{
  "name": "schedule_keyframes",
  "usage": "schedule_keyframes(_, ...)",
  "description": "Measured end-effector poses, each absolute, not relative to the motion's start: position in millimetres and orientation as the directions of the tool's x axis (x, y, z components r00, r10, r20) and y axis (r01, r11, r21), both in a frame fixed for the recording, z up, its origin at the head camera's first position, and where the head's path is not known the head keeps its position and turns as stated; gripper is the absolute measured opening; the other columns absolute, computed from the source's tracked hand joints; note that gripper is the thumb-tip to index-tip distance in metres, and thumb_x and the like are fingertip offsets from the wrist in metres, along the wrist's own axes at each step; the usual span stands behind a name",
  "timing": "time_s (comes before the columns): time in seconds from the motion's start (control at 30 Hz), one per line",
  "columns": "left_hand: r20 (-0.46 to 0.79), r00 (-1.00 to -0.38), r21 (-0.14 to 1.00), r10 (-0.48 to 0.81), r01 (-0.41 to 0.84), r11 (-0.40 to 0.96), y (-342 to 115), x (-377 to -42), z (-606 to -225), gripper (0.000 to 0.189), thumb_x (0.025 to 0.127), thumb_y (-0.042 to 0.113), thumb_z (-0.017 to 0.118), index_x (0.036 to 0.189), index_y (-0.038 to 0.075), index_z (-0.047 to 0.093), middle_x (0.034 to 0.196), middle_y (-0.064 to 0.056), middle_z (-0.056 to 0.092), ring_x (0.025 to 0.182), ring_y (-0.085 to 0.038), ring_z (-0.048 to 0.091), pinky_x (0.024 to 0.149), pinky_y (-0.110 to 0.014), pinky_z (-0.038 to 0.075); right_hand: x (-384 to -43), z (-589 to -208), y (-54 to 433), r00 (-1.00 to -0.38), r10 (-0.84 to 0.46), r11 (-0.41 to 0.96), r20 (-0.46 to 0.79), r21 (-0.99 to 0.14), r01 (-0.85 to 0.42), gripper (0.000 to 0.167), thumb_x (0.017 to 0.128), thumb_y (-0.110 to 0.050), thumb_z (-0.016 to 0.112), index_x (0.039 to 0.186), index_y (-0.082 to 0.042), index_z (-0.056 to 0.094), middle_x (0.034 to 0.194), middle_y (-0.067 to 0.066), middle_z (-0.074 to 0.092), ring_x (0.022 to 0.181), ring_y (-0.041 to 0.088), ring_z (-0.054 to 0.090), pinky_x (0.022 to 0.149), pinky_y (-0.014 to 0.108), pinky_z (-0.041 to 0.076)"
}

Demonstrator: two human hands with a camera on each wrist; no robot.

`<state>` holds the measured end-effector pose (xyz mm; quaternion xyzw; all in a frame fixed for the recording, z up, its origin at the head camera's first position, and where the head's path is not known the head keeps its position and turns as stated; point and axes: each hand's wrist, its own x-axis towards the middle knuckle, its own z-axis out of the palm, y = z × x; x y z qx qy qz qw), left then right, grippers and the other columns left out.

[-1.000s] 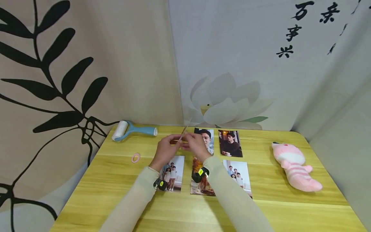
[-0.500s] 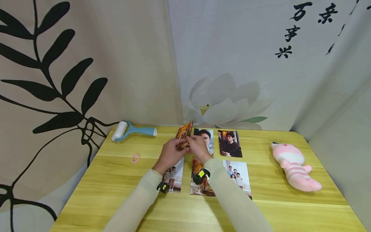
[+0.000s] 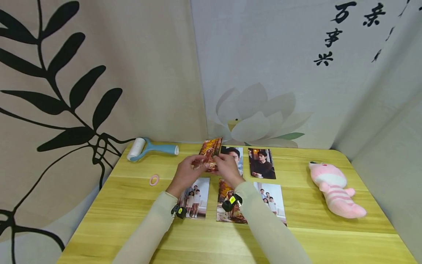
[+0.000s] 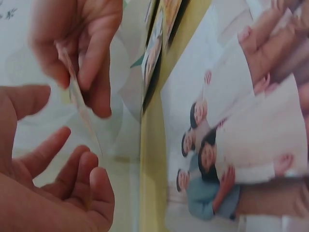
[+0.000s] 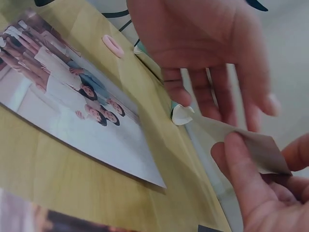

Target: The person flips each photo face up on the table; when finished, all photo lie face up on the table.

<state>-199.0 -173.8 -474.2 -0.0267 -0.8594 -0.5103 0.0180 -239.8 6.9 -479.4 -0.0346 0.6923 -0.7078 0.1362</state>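
A photo print (image 3: 210,151) of an autumn scene is held up over the far part of the table, its picture side facing the head camera. My right hand (image 3: 228,169) pinches it at its lower right between thumb and fingers; in the right wrist view the pale back of the photo (image 5: 263,150) shows above the thumb. My left hand (image 3: 185,174) is at the photo's left side. The left wrist view shows that left hand (image 4: 53,188) with its fingers spread and loosely bent around the photo's edge, not gripping it.
Under the hands lie a family photo (image 3: 197,200), an autumn photo (image 3: 227,214) and another family photo (image 3: 273,200). Behind them are two portrait photos, one close-up (image 3: 234,152) and one in dark clothes (image 3: 262,165). Around these are a lint roller (image 3: 161,147), pink ring (image 3: 154,180) and pink plush toy (image 3: 336,190).
The held photo has turned from nearly edge-on to showing its picture. My left hand has shifted slightly left over the last half second. The photos on the table have stayed put.
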Motion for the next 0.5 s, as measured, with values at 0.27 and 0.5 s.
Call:
schedule_keyframes(0.27,-0.028,-0.991,0.923,-0.133,-0.076,0.376,-191.9,-207.2,-483.0,0.040,0.104,0.021,0.066,0.141,0.006,0.065,0.135,-0.016,0.067,0.121,-0.030,0.063,0.097,-0.045,0.057,-236.0,-478.5,13.9,-0.967,-0.229,-0.037,-0.111,-0.992,0.122,0.024,0.112,-0.018,0.049,0.111,0.002,0.063,0.084,0.001,0.043,0.063,0.013,0.040,0.077,0.044,0.067)
schedule_keyframes(0.5,-0.184,-0.978,0.980,-0.103,-0.190,0.054,-200.9,-211.0,-490.6,0.039,0.106,0.011,0.059,0.143,-0.002,0.060,0.119,-0.016,0.069,0.093,-0.016,0.066,0.079,-0.029,0.059,-230.0,-475.9,16.6,-0.959,-0.252,-0.016,-0.131,-0.990,0.140,0.046,0.112,-0.018,0.050,0.151,0.005,0.051,0.133,0.021,0.061,0.079,0.012,0.056,0.082,0.043,0.066)
